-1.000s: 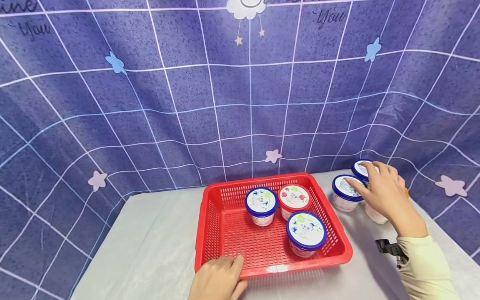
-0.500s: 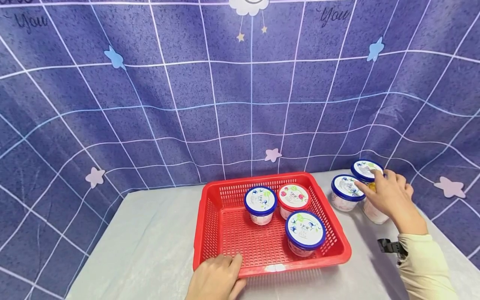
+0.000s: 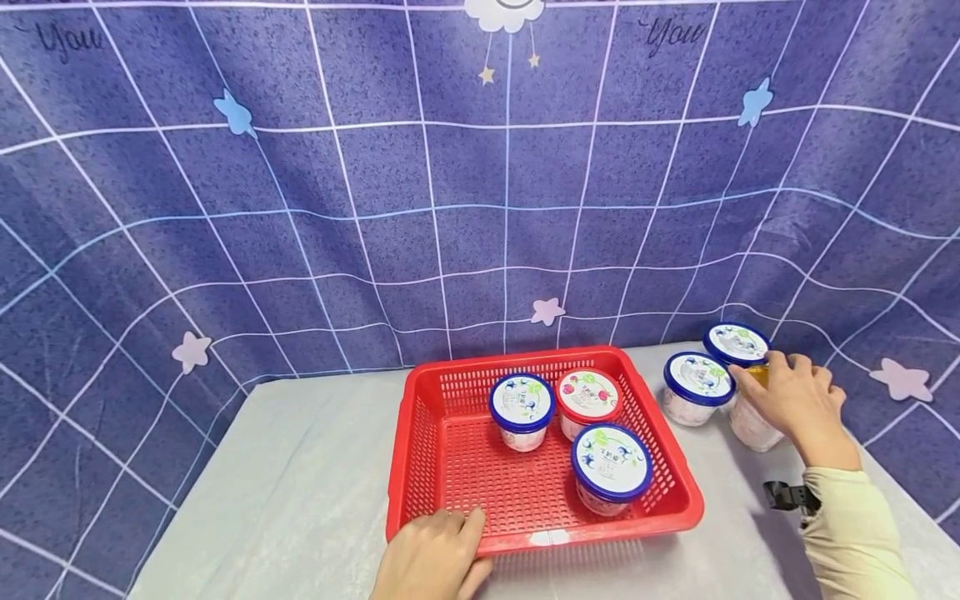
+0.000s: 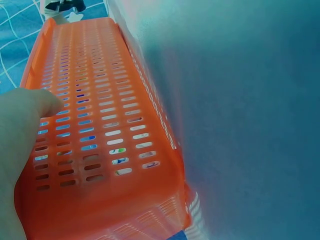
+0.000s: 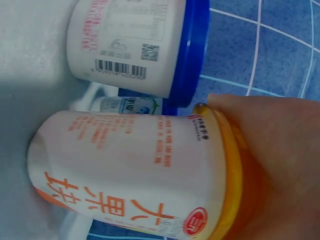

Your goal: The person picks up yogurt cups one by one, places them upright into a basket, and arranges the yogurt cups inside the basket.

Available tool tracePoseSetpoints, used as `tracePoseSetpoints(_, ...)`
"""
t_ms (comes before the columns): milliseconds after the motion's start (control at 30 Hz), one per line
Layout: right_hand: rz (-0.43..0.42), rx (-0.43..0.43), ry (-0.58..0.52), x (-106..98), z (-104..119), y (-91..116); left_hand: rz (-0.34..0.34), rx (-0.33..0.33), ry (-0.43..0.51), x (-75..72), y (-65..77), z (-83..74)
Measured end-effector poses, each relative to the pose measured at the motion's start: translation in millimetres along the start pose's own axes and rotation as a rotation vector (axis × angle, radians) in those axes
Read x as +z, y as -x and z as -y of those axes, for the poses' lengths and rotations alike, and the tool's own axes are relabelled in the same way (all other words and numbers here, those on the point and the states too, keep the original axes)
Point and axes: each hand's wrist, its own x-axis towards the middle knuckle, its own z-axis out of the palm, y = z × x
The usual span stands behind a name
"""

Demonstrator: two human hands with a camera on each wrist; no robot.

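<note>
My left hand [image 3: 429, 554] grips the near rim of the red plastic basket [image 3: 398, 458], its thumb on the outer wall in the left wrist view. Inside the basket stand two blue-lidded cups, one at the back [image 3: 522, 406] and one at the front right [image 3: 612, 462], and a red-lidded cup [image 3: 588, 396]. At the far right, my right hand [image 3: 798, 404] holds a taller white cup [image 5: 125, 165] by its orange lid [image 5: 231, 170] from above. That cup stands upright. Its lid is mostly hidden by the hand in the head view.
Two blue-lidded cups stand left of and behind the held cup, a nearer one [image 3: 697, 387] and a farther one [image 3: 737, 344]. A pale cloth [image 3: 277, 492] covers the table. A blue grid-patterned curtain [image 3: 375, 183] hangs behind it.
My right hand has shifted slightly right and down, off the blue-lidded cups and onto the orange-lidded cup. The left hand and basket stay in place.
</note>
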Motion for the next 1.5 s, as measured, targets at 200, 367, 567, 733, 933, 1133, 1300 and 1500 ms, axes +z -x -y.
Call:
tracePoseSetpoints(200, 0.02, 0.022, 0.032, 1, -3, 0, 0.036, -0.008, 0.001, -1.9, -0.7, -1.2)
tracePoseSetpoints(367, 0.022, 0.022, 0.042, 1, -3, 1, 0.037, -0.009, 0.002, -1.6, -0.7, -1.2)
tracePoseSetpoints(567, 0.037, 0.018, 0.04, -2, -2, 0, 0.012, -0.002, 0.001, 0.4, 0.2, -0.5)
tracePoseSetpoints(733, 0.017, -0.015, 0.032, -4, -2, 1, -0.02, 0.004, 0.005, 3.4, 1.1, 0.0)
tracePoseSetpoints(933, -0.031, -0.062, 0.028, -7, 0, 3, -0.057, 0.016, 0.003, 5.7, 1.8, 0.6)
tracePoseSetpoints(1133, -0.073, -0.075, 0.019, -20, 4, 7, -0.002, 0.002, 0.002, 2.3, 0.6, 1.0)
tracePoseSetpoints(1300, -0.125, -0.093, 0.029, -27, 10, 9, 0.018, 0.002, -0.005, 1.2, -0.1, 0.4)
tracePoseSetpoints(1500, -0.153, -0.103, 0.028, -34, 19, 13, 0.016, 0.001, -0.009, 1.5, -0.8, 0.1)
